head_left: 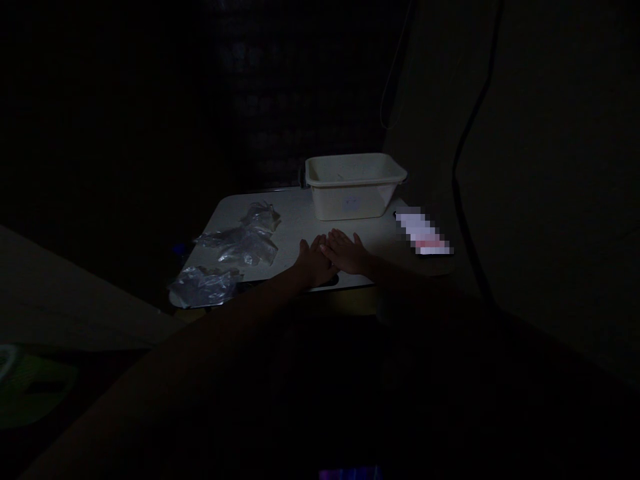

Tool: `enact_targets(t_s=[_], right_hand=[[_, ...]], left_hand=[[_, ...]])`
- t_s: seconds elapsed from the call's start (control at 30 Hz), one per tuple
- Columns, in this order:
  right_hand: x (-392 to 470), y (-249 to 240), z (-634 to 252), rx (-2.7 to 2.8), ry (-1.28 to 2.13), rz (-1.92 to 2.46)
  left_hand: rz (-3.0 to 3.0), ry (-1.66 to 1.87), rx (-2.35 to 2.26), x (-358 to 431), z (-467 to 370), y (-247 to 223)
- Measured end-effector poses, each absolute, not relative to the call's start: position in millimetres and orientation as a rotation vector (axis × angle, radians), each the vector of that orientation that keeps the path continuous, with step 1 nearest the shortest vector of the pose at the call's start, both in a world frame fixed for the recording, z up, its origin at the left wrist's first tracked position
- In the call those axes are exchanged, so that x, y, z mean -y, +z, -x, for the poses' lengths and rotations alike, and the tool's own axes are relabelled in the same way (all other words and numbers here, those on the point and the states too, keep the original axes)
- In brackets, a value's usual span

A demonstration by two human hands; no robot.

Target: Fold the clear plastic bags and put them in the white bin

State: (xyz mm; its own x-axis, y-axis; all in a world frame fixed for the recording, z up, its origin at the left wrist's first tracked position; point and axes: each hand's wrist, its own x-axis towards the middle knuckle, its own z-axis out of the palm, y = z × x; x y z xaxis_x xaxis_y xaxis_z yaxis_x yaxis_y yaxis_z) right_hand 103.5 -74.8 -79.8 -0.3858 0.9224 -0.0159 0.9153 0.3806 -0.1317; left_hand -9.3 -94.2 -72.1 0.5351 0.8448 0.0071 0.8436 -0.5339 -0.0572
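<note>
Both hands meet over the near edge of a white table (pixel 293 240) in a dark room. My left hand (pixel 315 263) has its fingers stretched forward and its thumb raised, with nothing in it. Against it, fingers partly overlapping, lies my right hand (pixel 347 252), also with fingers extended and holding nothing. Just beyond them stands a cream plastic tub (pixel 350 200) with a small label on its front. To the left, crumpled clear plastic bags (pixel 250 245) lie on the tabletop. Another crumpled plastic bag (pixel 205 285) lies at the near left corner.
A pixelated bright flat object (pixel 425 233) rests at the table's right end. A dark cable (pixel 455 173) hangs down the wall on the right. At the lower left is a greenish object (pixel 35 390), too dark to name.
</note>
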Motion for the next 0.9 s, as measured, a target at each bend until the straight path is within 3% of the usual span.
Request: enact_targets(t_s=[0.9], right_hand=[[74.4,-77.7,-101.2,2.530,0.259,1.755]], left_hand=[[2.730,0.075,1.422,89.6,16.3,-67.1]])
